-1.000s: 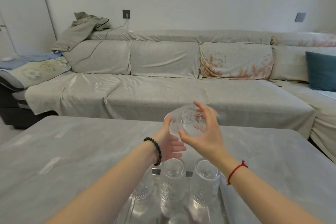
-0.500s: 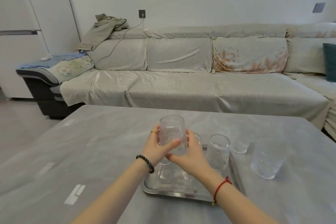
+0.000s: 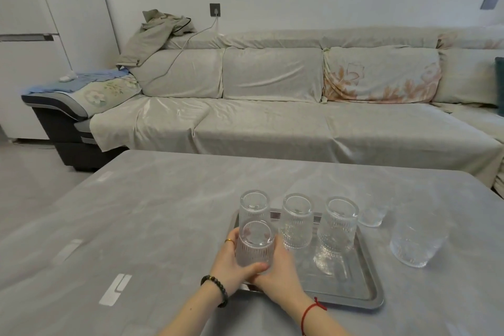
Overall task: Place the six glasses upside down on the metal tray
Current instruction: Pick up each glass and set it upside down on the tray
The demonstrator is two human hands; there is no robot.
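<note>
— What did the metal tray (image 3: 365, 293) hold?

— Four ribbed glasses, all upside down. Three stood along its 12 o'clock edge: the back left glass (image 3: 254, 206), the middle glass (image 3: 296, 221) and the right glass (image 3: 338, 224). The fourth glass (image 3: 255, 244) was at the tray's 9 o'clock side, with the left hand (image 3: 229, 262) and right hand (image 3: 278, 267) closed around it.

— And the others?

— Two glasses were on the tabletop (image 3: 136, 226), at 3 o'clock from the tray: a small far glass (image 3: 372, 217) and a near glass (image 3: 416, 244). Both were transparent and hard to make out; I could not tell which way they stood. The hands hid the fourth glass's rim.
</note>
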